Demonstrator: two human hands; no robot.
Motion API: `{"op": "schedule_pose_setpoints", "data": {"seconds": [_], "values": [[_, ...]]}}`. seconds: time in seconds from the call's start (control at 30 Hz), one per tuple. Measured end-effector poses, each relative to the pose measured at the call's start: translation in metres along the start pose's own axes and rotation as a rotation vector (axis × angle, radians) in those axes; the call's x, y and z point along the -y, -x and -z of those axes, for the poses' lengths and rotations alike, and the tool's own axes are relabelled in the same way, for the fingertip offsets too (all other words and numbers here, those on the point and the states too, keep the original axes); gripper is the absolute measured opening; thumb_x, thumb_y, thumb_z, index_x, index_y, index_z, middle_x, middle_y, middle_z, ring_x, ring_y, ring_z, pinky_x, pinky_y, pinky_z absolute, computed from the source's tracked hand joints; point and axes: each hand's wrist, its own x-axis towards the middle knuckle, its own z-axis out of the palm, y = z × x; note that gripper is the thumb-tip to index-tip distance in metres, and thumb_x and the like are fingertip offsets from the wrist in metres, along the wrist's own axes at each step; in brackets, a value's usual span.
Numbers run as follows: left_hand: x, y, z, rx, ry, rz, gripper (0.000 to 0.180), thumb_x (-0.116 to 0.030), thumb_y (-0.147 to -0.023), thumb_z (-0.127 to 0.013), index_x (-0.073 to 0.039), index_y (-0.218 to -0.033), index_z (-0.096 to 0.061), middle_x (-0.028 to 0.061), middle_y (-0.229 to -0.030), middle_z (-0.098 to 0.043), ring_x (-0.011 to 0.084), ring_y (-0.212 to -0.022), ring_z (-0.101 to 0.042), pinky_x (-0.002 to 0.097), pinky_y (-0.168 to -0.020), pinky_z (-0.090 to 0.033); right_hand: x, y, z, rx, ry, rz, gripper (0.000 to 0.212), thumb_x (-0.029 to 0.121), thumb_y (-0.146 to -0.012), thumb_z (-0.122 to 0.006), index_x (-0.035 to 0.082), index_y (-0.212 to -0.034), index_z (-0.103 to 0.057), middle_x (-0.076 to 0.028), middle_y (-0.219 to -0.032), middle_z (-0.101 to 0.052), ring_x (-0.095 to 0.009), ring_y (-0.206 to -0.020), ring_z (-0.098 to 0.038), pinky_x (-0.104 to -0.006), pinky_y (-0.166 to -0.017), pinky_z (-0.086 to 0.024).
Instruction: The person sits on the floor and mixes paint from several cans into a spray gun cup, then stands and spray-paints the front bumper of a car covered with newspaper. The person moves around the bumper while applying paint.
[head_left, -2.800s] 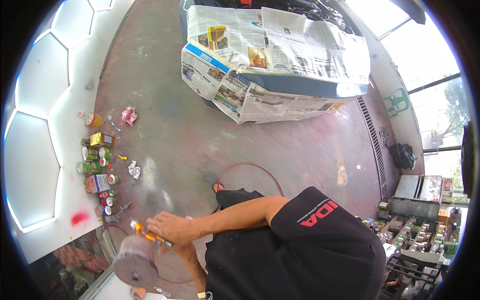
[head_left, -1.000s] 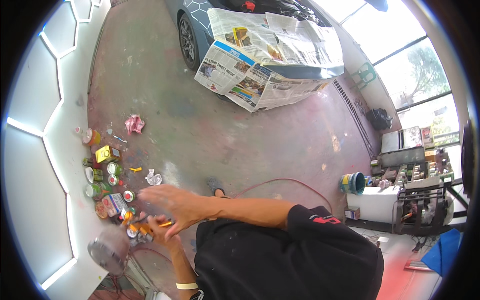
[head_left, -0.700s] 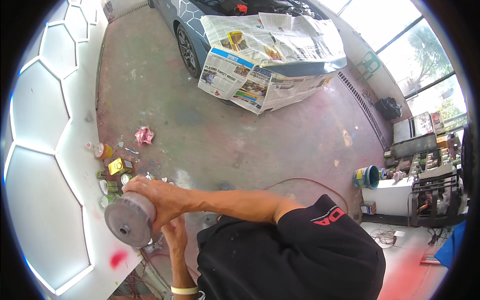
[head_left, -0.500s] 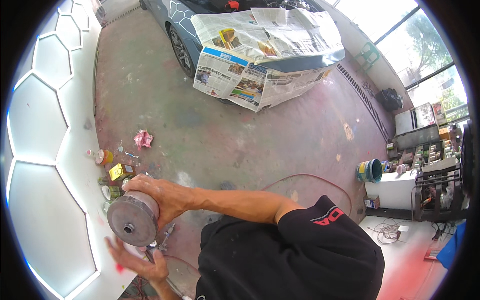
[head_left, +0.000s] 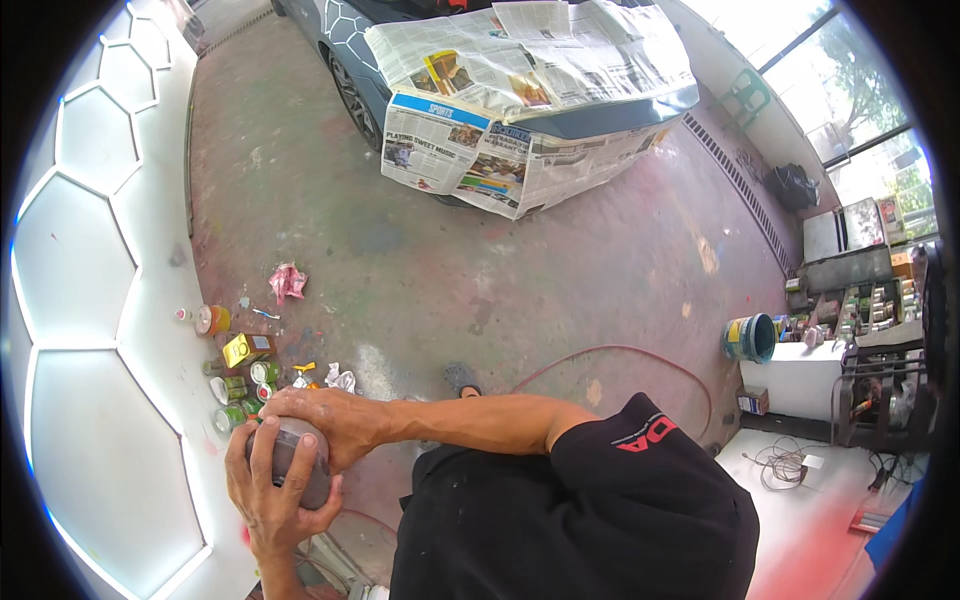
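Observation:
Both my hands close around a round, paint-stained grey paint cup [head_left: 318, 482], held out in front of my body at the lower left. My right hand [head_left: 335, 425] grips its far side, with the forearm crossing from the right. From below, my left hand [head_left: 275, 490] spreads its fingers over the cup's near face and lid. Much of the cup is covered by the fingers. Just beyond the hands, several green and white cans [head_left: 228, 388] stand on the floor beside a yellow and brown box [head_left: 247, 349].
Newspaper [head_left: 540, 110] covers the front of a grey car [head_left: 350, 70] ahead. A lit panel wall [head_left: 80, 260] runs along the left. A red hose [head_left: 620, 350] lies across the floor [head_left: 430, 270]. Right: a blue-green bucket [head_left: 750, 338] and paint shelves [head_left: 860, 310]. Crumpled pink paper [head_left: 287, 282] lies ahead.
My left hand has come up from below and closed over the cup's lid, which was facing me uncovered. The right hand keeps its hold. More cans and a foot now show.

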Motion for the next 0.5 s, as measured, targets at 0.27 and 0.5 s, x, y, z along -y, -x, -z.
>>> {"op": "schedule_pose_setpoints", "data": {"seconds": [0.27,0.5], "values": [[-0.020,-0.032,-0.032,-0.223,0.056,0.222,0.075,-0.025,-0.070,-0.086,-0.012,-0.143,-0.072,0.0243,-0.153,-0.059,0.0538,-0.132,-0.058,0.0651,-0.106,-0.053,-0.010,0.010,0.019,-0.207,0.136,-0.023,0.100,0.018,-0.063,-0.101,0.006,-0.149,-0.051,-0.021,-0.145,-0.062,-0.046,-0.135,-0.062,-0.0524,-0.111,-0.055],[-0.051,-0.090,-0.076,-0.379,0.131,0.690,0.069,-0.019,-0.089,-0.080,-0.003,-0.155,-0.064,0.0251,-0.157,-0.057,0.0454,-0.143,-0.055,0.0542,-0.120,-0.045,-0.034,0.014,0.051,-0.299,0.218,-0.069,0.100,0.022,-0.068,-0.102,0.008,-0.153,-0.050,-0.020,-0.146,-0.063,-0.043,-0.138,-0.063,-0.0504,-0.109,-0.057]]}}
